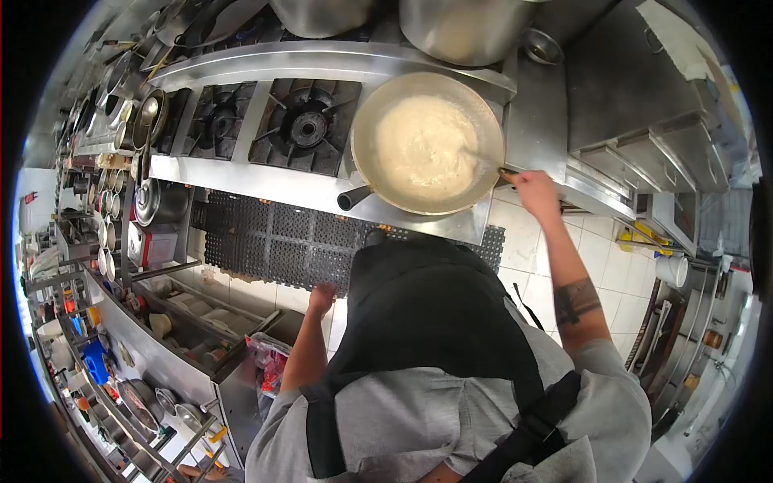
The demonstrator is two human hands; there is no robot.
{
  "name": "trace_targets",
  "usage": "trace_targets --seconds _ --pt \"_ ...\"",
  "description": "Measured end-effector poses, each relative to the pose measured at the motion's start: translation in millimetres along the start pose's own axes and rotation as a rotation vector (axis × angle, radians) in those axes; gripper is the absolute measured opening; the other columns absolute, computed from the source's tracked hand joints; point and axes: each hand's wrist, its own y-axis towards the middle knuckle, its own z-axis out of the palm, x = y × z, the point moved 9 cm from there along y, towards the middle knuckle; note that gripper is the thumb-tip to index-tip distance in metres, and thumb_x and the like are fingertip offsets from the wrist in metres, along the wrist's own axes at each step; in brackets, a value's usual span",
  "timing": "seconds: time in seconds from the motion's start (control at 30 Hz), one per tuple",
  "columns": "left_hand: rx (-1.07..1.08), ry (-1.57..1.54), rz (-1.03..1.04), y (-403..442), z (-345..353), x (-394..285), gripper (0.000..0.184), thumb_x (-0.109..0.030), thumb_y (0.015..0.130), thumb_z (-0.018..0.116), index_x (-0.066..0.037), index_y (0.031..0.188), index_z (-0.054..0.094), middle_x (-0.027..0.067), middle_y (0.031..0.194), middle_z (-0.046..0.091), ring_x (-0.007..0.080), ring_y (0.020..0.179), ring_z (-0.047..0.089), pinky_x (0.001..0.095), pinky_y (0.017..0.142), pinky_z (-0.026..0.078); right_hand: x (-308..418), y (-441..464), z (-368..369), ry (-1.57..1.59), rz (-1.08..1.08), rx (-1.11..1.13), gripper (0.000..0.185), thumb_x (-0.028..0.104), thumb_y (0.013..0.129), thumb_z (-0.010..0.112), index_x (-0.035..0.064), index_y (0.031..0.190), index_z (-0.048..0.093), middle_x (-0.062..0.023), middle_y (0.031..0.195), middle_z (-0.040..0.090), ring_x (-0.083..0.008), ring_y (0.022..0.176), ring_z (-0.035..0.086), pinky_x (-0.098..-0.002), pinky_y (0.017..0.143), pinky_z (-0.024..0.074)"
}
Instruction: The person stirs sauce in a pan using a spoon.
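A large round pan (364, 153) sits on the stove, its black handle (354, 198) pointing toward the lower left. Inside it is a pale, creamy mixture (427, 145) with swirl marks on its surface. My right hand (532, 191) is closed around the dark end of a utensil (481, 159) at the pan's right rim, and the utensil's other end dips into the mixture. Down by my left side, away from the pan, hangs my left hand (323, 299); its fingers look curled but are too small and blurred to read.
Two burners (307, 125) lie left of the pan. Big metal pots (463, 32) stand behind it. Steel drawers (636, 165) are at the right. A black rubber mat (266, 241) covers floor before the stove. Containers fill a steel counter (173, 338) at the lower left.
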Motion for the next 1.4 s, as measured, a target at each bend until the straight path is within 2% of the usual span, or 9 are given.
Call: trace_targets --seconds 0.1,0.2,0.3,0.5,0.7,1.03,1.13,1.37,1.4 --pt "0.154 -0.837 -0.667 -28 47 42 0.016 -0.024 0.086 0.056 -0.008 0.090 0.059 0.0023 0.073 0.056 0.0146 0.065 0.061 0.0307 0.049 0.043 29 1 39 0.012 -0.101 -0.081 0.027 0.028 0.084 0.056 0.0044 0.084 0.069 -0.0206 0.079 0.064 -0.0366 0.075 0.062 -0.0431 0.070 0.0485" --pt "0.040 -0.653 -0.370 -9 16 32 0.016 -0.024 0.087 0.055 -0.008 0.089 0.059 0.0031 0.073 0.056 0.0143 0.066 0.062 0.0308 0.049 0.043 34 -14 34 0.000 -0.139 -0.007 0.028 0.030 0.085 0.058 0.0038 0.084 0.069 -0.0211 0.076 0.063 -0.0362 0.072 0.062 -0.0420 0.067 0.0476" --pt "0.334 -0.843 -0.878 -17 27 45 0.019 -0.024 0.087 0.055 -0.006 0.087 0.060 0.0046 0.075 0.058 0.0138 0.067 0.062 0.0311 0.050 0.046 -2 -19 4 -0.049 -0.114 0.062 0.028 0.029 0.084 0.057 0.0040 0.082 0.069 -0.0213 0.079 0.063 -0.0375 0.076 0.062 -0.0434 0.071 0.0486" --pt "0.244 -0.273 -0.281 9 11 24 0.017 -0.020 0.086 0.053 -0.005 0.081 0.059 0.0059 0.074 0.058 0.0138 0.062 0.059 0.0312 0.050 0.045 19 4 26 -0.058 -0.090 -0.138 0.027 0.028 0.084 0.056 0.0043 0.083 0.069 -0.0204 0.080 0.064 -0.0366 0.077 0.062 -0.0419 0.071 0.0498" --pt "0.232 -0.888 -0.886 6 -13 32 0.022 -0.021 0.087 0.051 -0.005 0.074 0.058 0.0057 0.071 0.057 0.0149 0.056 0.055 0.0318 0.048 0.041 15 -19 24 0.005 -0.096 0.016 0.025 0.026 0.083 0.058 0.0041 0.088 0.070 -0.0210 0.077 0.064 -0.0357 0.071 0.063 -0.0397 0.067 0.0496" --pt "0.163 -0.740 -0.505 -5 36 42 0.020 -0.025 0.084 0.053 -0.009 0.073 0.056 0.0005 0.064 0.052 0.0117 0.056 0.054 0.0304 0.045 0.039 33 -5 46 0.070 -0.059 -0.064 0.025 0.029 0.083 0.059 0.0076 0.089 0.071 -0.0205 0.080 0.065 -0.0355 0.075 0.063 -0.0410 0.069 0.0492" --pt "0.284 -0.594 -0.549 9 4 37 0.021 -0.024 0.083 0.048 -0.010 0.082 0.063 0.0173 0.088 0.064 0.0363 0.083 0.062 0.0475 0.072 0.049 16 -20 30 -0.041 -0.122 0.035 0.025 0.030 0.083 0.058 0.0085 0.088 0.071 -0.0213 0.082 0.065 -0.0361 0.077 0.063 -0.0417 0.071 0.0493" --pt "0.382 -0.214 -0.342 22 10 29 0.027 -0.028 0.083 0.047 -0.006 0.083 0.063 0.0205 0.087 0.063 0.0377 0.084 0.062 0.0483 0.073 0.048 20 -13 -6 -0.120 -0.081 -0.167 0.026 0.029 0.085 0.055 0.0084 0.086 0.071 -0.0188 0.088 0.066 -0.0366 0.083 0.063 -0.0443 0.075 0.0500" --pt "0.385 -0.457 -0.573 12 25 41 0.025 -0.027 0.082 0.048 -0.006 0.082 0.063 0.0202 0.086 0.063 0.0380 0.084 0.062 0.0484 0.074 0.048 29 -10 11 -0.118 -0.077 -0.171 0.026 0.029 0.085 0.055 0.0084 0.086 0.071 -0.0188 0.088 0.066 -0.0366 0.083 0.063 -0.0443 0.075 0.0500"
